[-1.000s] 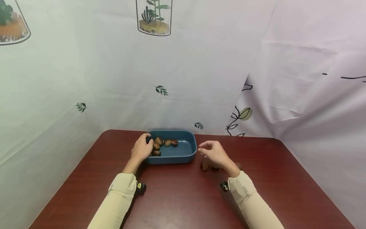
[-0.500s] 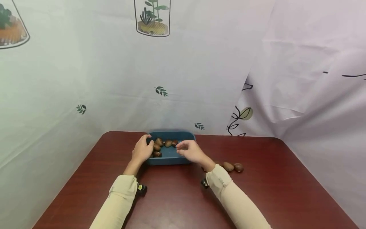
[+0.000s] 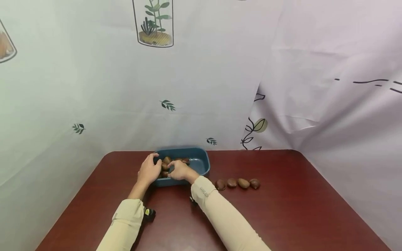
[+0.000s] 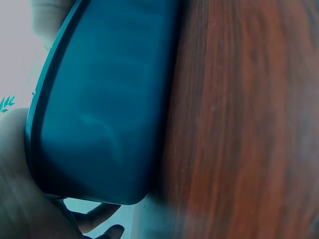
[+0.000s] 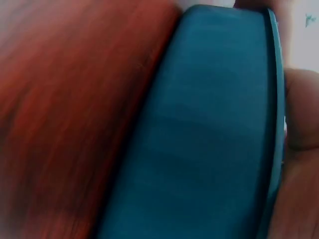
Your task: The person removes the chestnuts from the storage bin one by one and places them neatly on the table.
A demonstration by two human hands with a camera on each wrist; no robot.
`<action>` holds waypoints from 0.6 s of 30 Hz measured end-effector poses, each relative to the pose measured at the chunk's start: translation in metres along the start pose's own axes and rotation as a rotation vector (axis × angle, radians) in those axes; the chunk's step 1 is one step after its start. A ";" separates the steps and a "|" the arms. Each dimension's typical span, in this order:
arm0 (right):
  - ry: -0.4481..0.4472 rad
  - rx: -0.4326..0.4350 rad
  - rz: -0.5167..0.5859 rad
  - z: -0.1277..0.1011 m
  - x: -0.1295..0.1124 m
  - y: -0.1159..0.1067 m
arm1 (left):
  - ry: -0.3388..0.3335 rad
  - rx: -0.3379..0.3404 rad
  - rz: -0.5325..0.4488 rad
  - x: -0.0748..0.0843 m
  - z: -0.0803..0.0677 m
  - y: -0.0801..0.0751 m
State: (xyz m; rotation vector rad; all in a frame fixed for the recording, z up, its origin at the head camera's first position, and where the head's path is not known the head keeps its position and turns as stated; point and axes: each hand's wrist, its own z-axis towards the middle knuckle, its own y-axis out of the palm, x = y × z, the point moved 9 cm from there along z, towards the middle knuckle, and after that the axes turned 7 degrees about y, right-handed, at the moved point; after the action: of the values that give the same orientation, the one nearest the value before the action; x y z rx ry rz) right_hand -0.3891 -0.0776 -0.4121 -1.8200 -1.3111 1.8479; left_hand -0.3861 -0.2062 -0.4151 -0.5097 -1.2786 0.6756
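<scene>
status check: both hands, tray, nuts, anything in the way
Left hand grips left end of tray. Right hand over tray, grip unclear. Four nuts on table, others in tray. Right hand partly hides those.

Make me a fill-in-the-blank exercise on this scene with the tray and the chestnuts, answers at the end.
1. In the head view, a row of ____ chestnuts shows on the table.
2. The grip at the left end of the tray is the person's ____ one.
3. In the head view, that row lies to the ____ of the tray.

Missing words: four; left; right.
</scene>
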 end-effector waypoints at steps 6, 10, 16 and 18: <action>-0.059 -0.165 0.170 0.005 -0.001 0.017 | -0.011 0.003 0.002 -0.005 -0.003 0.003; -0.062 -0.201 0.198 0.007 0.005 0.022 | -0.007 0.011 0.017 -0.006 -0.004 0.005; -0.062 -0.210 0.220 0.008 0.007 0.022 | -0.001 0.028 0.021 -0.003 -0.002 0.002; -0.081 -0.184 0.212 0.008 0.004 0.019 | 0.001 0.029 0.017 -0.001 -0.001 0.000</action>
State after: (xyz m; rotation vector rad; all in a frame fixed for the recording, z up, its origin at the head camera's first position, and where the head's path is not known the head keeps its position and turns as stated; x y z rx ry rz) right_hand -0.3895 -0.0895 -0.4297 -2.0691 -1.4058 1.9832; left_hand -0.3850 -0.2068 -0.4167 -0.4970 -1.2632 0.7073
